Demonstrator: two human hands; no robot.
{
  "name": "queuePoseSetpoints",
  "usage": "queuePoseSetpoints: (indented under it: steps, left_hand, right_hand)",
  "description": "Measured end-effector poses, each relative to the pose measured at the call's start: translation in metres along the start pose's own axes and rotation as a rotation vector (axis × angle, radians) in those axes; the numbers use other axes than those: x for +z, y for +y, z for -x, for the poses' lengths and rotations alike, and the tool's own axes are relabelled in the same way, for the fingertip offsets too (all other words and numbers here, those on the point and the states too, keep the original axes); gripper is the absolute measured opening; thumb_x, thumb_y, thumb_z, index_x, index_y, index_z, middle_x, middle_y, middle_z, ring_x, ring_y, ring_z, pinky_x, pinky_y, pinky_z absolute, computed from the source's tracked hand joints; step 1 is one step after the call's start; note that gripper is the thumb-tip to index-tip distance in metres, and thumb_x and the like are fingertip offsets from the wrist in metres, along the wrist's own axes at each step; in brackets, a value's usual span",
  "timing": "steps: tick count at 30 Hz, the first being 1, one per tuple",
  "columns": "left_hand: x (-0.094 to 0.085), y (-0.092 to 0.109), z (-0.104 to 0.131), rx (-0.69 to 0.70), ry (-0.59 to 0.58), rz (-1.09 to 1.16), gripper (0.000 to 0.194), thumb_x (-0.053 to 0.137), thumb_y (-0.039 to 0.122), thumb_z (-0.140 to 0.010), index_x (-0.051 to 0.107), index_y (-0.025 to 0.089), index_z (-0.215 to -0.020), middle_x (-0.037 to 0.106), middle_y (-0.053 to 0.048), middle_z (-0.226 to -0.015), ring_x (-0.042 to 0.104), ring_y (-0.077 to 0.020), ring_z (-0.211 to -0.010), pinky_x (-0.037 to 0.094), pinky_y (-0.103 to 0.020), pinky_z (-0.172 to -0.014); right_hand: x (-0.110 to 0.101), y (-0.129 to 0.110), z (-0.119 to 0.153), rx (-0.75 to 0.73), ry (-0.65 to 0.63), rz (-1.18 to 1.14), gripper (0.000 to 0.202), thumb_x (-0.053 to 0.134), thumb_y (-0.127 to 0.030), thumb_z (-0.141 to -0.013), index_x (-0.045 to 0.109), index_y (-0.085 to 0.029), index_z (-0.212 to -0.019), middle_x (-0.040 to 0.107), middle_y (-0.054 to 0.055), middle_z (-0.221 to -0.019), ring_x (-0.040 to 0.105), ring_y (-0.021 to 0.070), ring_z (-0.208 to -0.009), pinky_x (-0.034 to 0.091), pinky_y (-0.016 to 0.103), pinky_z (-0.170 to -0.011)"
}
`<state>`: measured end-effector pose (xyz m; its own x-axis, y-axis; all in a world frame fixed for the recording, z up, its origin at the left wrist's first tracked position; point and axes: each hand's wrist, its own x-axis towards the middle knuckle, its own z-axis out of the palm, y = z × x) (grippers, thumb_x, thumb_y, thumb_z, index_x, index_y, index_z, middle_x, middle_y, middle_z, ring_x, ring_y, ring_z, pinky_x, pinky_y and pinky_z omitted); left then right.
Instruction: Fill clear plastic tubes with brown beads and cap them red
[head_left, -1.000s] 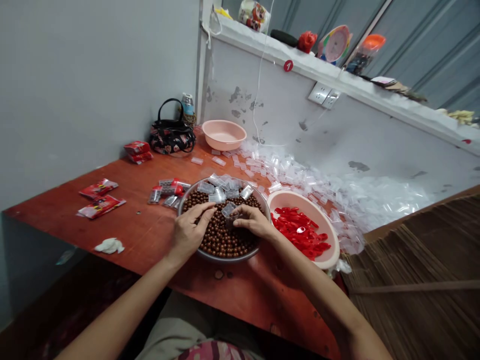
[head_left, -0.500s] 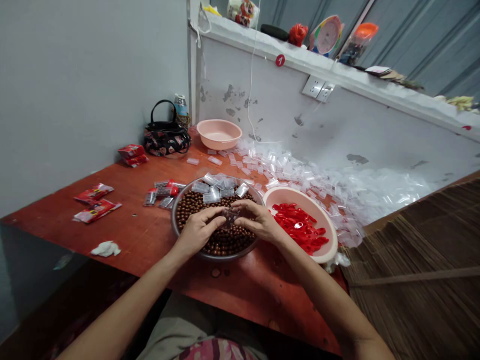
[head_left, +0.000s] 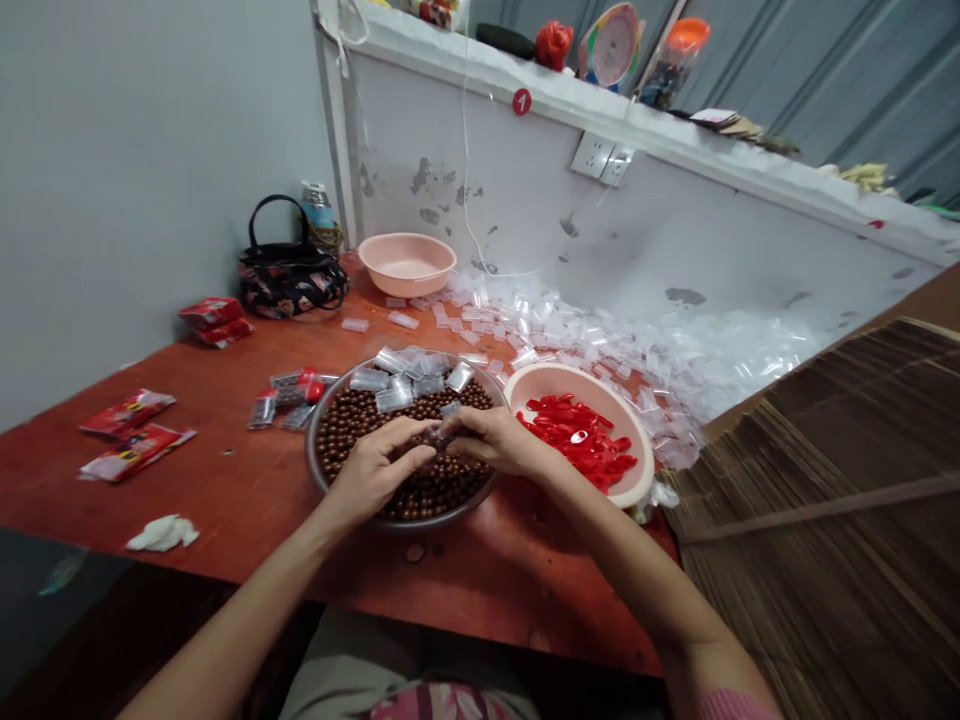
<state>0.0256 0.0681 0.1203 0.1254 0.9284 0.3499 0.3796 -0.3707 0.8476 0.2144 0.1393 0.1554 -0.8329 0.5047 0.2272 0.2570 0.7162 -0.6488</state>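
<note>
A metal bowl (head_left: 311, 455) full of brown balls (head_left: 352, 420) stands on the red table, with several clear plastic cases (head_left: 397, 390) lying on the balls at its far side. Over the bowl my left hand (head_left: 382, 465) and my right hand (head_left: 491, 437) meet, fingers closed on a small clear case (head_left: 439, 433) with dark contents. The fingers partly hide it. Just right of the bowl sits a pink basin (head_left: 637, 450) of red plastic pieces (head_left: 574, 435).
Filled cases (head_left: 285, 393) lie left of the bowl, near red packets (head_left: 135, 450) and a white tissue (head_left: 163, 533). Behind are a floral handbag (head_left: 292, 280), a pink basin (head_left: 407, 262) and a heap of clear cases (head_left: 637, 345). Stacked cardboard (head_left: 832, 500) stands at the right.
The view has shifted, so the scene sits further left. My hands remain together over the bowl, and my right fingers have changed their hold on the case, with a clear end now showing.
</note>
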Motion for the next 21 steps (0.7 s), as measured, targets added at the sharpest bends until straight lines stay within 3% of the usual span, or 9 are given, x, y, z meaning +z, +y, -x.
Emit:
queuePoseSetpoints:
  steps: [6, 10, 13, 15, 18, 21]
  left_hand:
    - [-0.002, -0.012, 0.0, -0.17, 0.084, 0.02, 0.038, 0.056, 0.042, -0.074, 0.062, 0.022, -0.106, 0.064, -0.002, -0.11, 0.058, -0.0236, -0.102, 0.042, -0.037, -0.093]
    - [-0.008, -0.01, -0.001, -0.231, 0.082, -0.007, 0.036, 0.06, 0.046, -0.068, 0.065, 0.029, -0.099, 0.066, 0.005, -0.106, 0.058, -0.0244, -0.103, 0.04, -0.039, -0.096]
    - [-0.009, -0.005, 0.0, -0.284, 0.219, -0.053, 0.032, 0.058, 0.048, -0.069, 0.064, 0.035, -0.098, 0.066, 0.01, -0.104, 0.058, -0.0239, -0.102, 0.04, -0.042, -0.097]
    - [-0.008, -0.002, 0.001, -0.307, 0.256, -0.073, 0.031, 0.056, 0.049, -0.071, 0.063, 0.037, -0.098, 0.065, 0.012, -0.104, 0.058, -0.0238, -0.102, 0.04, -0.043, -0.097]
    - [-0.006, 0.0, 0.004, -0.293, 0.171, -0.079, 0.03, 0.056, 0.052, -0.069, 0.065, 0.037, -0.094, 0.066, 0.011, -0.102, 0.057, -0.0255, -0.103, 0.037, -0.046, -0.098]
    - [-0.005, -0.002, 0.005, -0.29, 0.159, -0.073, 0.031, 0.054, 0.053, -0.071, 0.064, 0.036, -0.094, 0.066, 0.008, -0.103, 0.056, -0.0259, -0.105, 0.034, -0.046, -0.101]
  right_hand:
    - [0.002, -0.003, -0.004, -0.034, 0.036, -0.101, 0.022, 0.056, -0.024, -0.08, 0.059, -0.024, -0.102, 0.063, -0.001, -0.098, 0.058, 0.0121, -0.092, 0.041, 0.019, -0.082]
    - [0.001, -0.009, -0.005, -0.007, -0.001, -0.177, 0.029, 0.047, -0.03, -0.086, 0.054, -0.02, -0.113, 0.063, -0.002, -0.083, 0.058, 0.0075, -0.074, 0.041, 0.014, -0.072]
    - [0.003, -0.004, 0.003, 0.108, 0.076, -0.226, 0.036, 0.034, -0.033, -0.091, 0.045, -0.021, -0.123, 0.059, -0.004, -0.069, 0.056, 0.0064, -0.06, 0.042, 0.015, -0.065]
    - [0.002, 0.005, 0.012, 0.198, 0.15, -0.102, 0.038, 0.038, -0.038, -0.089, 0.045, -0.023, -0.123, 0.061, -0.003, -0.071, 0.057, 0.0088, -0.064, 0.043, 0.018, -0.065]
    - [-0.01, 0.025, 0.036, 0.305, 0.215, 0.187, 0.033, 0.05, -0.042, -0.083, 0.055, -0.026, -0.112, 0.064, 0.0, -0.087, 0.059, 0.0137, -0.077, 0.042, 0.022, -0.07]
    - [-0.036, 0.049, 0.068, 0.45, 0.288, 0.43, 0.021, 0.044, -0.027, -0.087, 0.06, -0.022, -0.099, 0.064, 0.003, -0.091, 0.058, 0.0143, -0.081, 0.04, 0.023, -0.074]
